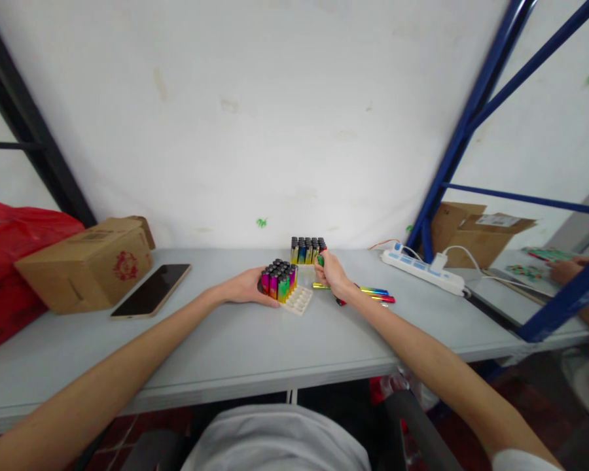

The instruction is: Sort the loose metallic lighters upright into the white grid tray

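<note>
My left hand (245, 286) curves round the left side of the black-topped cylinders (279, 278) in the front tray (300, 301); how tightly, I cannot tell. They fill its left part, while hollows at the right remain bare. My right hand (334, 273) is closed on a green piece (321, 260), beside an upright back group (308, 252). Loose tubes (383, 299) lie on the worktop (255, 347).
</note>
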A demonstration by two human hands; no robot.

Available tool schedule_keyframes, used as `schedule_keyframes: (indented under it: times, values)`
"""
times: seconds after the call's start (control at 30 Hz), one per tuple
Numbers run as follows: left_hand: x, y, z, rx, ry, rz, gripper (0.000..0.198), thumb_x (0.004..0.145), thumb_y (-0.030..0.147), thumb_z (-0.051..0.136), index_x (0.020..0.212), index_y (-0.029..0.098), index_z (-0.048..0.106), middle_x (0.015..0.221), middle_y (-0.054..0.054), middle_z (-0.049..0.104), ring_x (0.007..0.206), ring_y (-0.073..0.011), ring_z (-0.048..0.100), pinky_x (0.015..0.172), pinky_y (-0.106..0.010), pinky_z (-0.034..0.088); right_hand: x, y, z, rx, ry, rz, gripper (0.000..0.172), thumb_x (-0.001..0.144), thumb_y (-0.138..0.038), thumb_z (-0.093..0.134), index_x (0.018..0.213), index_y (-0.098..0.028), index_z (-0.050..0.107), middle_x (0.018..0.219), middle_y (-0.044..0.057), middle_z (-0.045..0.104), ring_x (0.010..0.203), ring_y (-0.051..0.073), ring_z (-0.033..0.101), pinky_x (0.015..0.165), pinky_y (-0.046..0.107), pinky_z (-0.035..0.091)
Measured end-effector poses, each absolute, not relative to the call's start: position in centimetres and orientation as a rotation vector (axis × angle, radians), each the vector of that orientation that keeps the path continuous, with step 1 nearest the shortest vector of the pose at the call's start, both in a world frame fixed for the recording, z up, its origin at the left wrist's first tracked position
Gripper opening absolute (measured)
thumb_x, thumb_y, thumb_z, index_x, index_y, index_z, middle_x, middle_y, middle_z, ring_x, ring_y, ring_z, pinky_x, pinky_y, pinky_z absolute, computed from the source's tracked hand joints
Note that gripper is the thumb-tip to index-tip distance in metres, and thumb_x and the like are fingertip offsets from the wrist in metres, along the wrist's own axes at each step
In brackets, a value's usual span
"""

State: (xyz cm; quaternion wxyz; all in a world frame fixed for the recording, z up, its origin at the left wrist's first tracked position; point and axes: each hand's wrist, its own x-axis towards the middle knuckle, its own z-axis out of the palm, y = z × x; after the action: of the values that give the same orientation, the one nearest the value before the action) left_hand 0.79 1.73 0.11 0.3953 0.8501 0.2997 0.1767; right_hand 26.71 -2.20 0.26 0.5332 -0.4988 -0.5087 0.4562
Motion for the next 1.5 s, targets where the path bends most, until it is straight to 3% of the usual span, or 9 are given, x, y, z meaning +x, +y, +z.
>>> schedule_keyframes:
  times: [0.13,0.27,0.4,0.53,0.7,1.1,1.23,1.37,1.5]
  values:
    - [0.8,1.7,0.1,2.158,0.751,0.458,0.078,0.061,0.048,0.092,0.128,0.020,0.062,0.125,-0.005,0.074,0.115,-0.0292,0.068,0.102,-0.040,0.054,26.8,-2.5,0.2,-1.197,-1.258,1.101,0.048,0.095,-0.058,0.035,0.061,-0.025,0.030,0.047,-0.008,0.022,0.040,0.008,0.015,0.037,0.021,0.012]
    - [1.1,1.3,0.2,2.210,0.768,0.505,0.077,0.061,0.050,0.091,0.126,0.020,0.062,0.123,-0.005,0.074,0.114,-0.0301,0.069,0.100,-0.041,0.055,27.1,-2.9,0.5,-1.164,-1.371,1.136,0.058,0.092,-0.076,0.037,0.075,-0.022,0.052,0.053,-0.009,0.023,0.041,0.008,0.016,0.038,0.021,0.015]
    - [1.5,0.7,0.4,2.293,0.755,0.577,0.076,0.063,0.052,0.090,0.127,0.020,0.062,0.121,-0.005,0.075,0.110,-0.0301,0.070,0.099,-0.041,0.055,27.7,-3.2,0.8,-1.081,-1.596,0.994,0.062,0.092,-0.078,0.038,0.102,-0.021,0.060,0.065,-0.006,0.041,0.049,0.010,0.038,0.045,0.022,0.032]
    - [1.6,0.6,0.5,2.323,0.778,0.562,0.076,0.064,0.054,0.089,0.126,0.019,0.061,0.121,-0.006,0.074,0.109,-0.0299,0.070,0.097,-0.040,0.055,28.2,-3.6,1.1,-1.094,-1.946,0.513,0.051,0.098,-0.065,0.043,0.093,-0.018,0.062,0.083,0.004,0.059,0.077,0.017,0.057,0.069,0.028,0.048]
    - [1.6,0.7,0.5,2.333,0.774,0.554,0.076,0.064,0.056,0.087,0.126,0.019,0.062,0.120,-0.006,0.074,0.109,-0.0302,0.070,0.097,-0.040,0.055,28.5,-4.1,1.6,-1.157,-2.092,0.059,0.039,0.101,-0.051,0.050,0.083,-0.018,0.060,0.074,0.002,0.061,0.069,0.016,0.055,0.069,0.028,0.043]
    - [1.5,0.6,0.5,2.291,0.783,0.532,0.077,0.064,0.057,0.087,0.127,0.021,0.060,0.121,-0.005,0.074,0.111,-0.0293,0.069,0.097,-0.037,0.055,28.3,-3.6,0.4,-1.222,-2.129,0.397,0.026,0.102,-0.044,0.052,0.090,-0.021,0.053,0.068,0.001,0.071,0.056,0.016,0.066,0.058,0.025,0.047]
    - [1.5,0.6,0.5,2.296,0.768,0.536,0.078,0.064,0.056,0.088,0.128,0.020,0.060,0.122,-0.006,0.073,0.110,-0.0290,0.069,0.096,-0.036,0.055,28.8,-3.7,1.0,-1.192,-2.304,0.267,0.034,0.099,-0.050,0.057,0.088,-0.019,0.061,0.069,0.002,0.070,0.061,0.017,0.064,0.060,0.026,0.045]
    - [1.5,0.9,0.3,2.307,0.747,0.533,0.078,0.065,0.056,0.088,0.128,0.021,0.059,0.125,-0.005,0.072,0.113,-0.0290,0.068,0.098,-0.036,0.054,31.8,-3.6,2.3,-1.244,-2.326,0.123,0.040,0.106,-0.046,0.041,0.105,-0.017,0.069,0.086,0.006,0.074,0.075,0.018,0.065,0.073,0.029,0.047]
    - [1.5,1.0,0.2,2.320,0.744,0.536,0.079,0.064,0.056,0.089,0.128,0.020,0.059,0.126,-0.006,0.072,0.113,-0.0288,0.068,0.100,-0.037,0.054,36.0,-3.4,2.9,-1.362,-2.375,0.130,0.034,0.097,-0.048,0.059,0.103,-0.019,0.075,0.100,0.009,0.076,0.088,0.021,0.069,0.080,0.030,0.050]
